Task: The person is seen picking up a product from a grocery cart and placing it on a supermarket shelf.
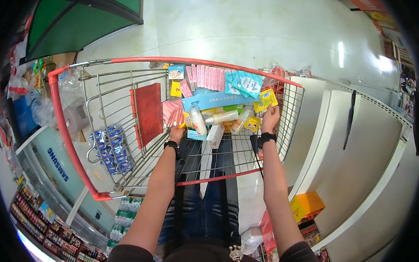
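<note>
A wire shopping cart (174,58) with a red rim stands before me, with mixed goods in it. My right hand (270,118) pinches the lower edge of a yellow packet (265,100) at the goods' right side. Low on the left, my left hand (176,133) has its fingers curled beside pink packs (173,112); its fingertips are partly hidden, and what they grip cannot be made out. Between my hands lie white bottles (222,117), a white box (214,136) and another yellow packet (252,124). Behind them are a long blue box (213,101), blue packets (245,83) and a row of pink boxes (209,77).
A red panel (149,115) is fixed in the cart's left part. Below the wires there, blue-wrapped packs (111,150) show. White cabinets (353,144) stand close on the right, with an orange-yellow box (307,206) nearer me. A glass counter (58,159) is at the left.
</note>
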Tool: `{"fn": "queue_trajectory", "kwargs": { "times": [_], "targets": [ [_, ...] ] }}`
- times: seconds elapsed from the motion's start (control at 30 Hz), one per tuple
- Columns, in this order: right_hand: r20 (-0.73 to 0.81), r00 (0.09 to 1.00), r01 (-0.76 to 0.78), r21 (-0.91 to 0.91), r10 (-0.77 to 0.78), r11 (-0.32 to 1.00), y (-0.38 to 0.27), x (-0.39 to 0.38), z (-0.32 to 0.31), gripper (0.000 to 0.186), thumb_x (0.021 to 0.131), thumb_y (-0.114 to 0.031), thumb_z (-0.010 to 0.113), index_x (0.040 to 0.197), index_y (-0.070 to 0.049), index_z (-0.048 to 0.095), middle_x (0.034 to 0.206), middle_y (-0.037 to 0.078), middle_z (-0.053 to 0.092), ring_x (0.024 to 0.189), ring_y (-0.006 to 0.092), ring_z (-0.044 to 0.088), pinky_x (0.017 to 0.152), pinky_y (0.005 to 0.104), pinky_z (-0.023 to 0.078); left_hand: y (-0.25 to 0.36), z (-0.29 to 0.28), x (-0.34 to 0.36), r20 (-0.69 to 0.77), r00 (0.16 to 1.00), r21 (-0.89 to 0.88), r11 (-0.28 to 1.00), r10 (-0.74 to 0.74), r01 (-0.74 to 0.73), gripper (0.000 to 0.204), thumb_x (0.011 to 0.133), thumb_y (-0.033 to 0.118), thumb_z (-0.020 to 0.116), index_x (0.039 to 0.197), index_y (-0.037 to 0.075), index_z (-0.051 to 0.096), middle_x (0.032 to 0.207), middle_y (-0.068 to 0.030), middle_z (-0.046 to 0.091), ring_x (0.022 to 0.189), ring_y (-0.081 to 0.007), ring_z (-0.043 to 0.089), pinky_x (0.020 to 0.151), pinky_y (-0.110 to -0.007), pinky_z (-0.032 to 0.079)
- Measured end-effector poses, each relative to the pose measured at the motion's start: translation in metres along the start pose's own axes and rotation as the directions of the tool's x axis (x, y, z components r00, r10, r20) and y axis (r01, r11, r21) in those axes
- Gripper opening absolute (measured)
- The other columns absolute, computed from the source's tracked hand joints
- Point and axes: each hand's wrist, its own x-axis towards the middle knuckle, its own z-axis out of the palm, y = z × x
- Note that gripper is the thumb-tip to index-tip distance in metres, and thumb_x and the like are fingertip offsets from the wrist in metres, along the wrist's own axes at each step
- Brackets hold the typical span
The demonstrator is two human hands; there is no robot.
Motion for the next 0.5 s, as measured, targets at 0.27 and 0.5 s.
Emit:
{"fn": "queue_trajectory", "kwargs": {
  "times": [0.27, 0.5],
  "targets": [
    [0.115, 0.982, 0.186, -0.532, -0.147, 0.826, -0.002, -0.018, -0.023, 0.027, 0.081, -0.022, 0.056, 0.073, 0.003, 0.060, 0.066, 0.020, 0.059, 0.063, 0.0342, 0.058, 0.060, 0.0417, 0.045, 0.027, 0.019, -0.018, -0.053, 0.993, -0.281, 0.956, -0.109, 0.090, 0.048, 0.086, 0.038, 0.050, 0.116, 0.000, 0.051, 0.098, -0.0112, 0.061, 0.078, -0.0187, 0.063, 0.064, -0.027, 0.047],
    [0.840, 0.463, 0.625, -0.536, 0.284, 0.567, 0.037, -0.030, 0.009, 0.028, 0.077, -0.018, 0.050, 0.086, 0.005, 0.063, 0.090, 0.023, 0.062, 0.084, 0.0346, 0.061, 0.075, 0.0413, 0.047, 0.055, 0.022, -0.058, -0.167, 0.960, -0.178, 0.965, -0.224, 0.194, 0.031, 0.082, 0.016, 0.057, 0.105, -0.003, 0.054, 0.093, -0.0131, 0.062, 0.078, -0.0223, 0.064, 0.063, -0.030, 0.052]
  ]
}}
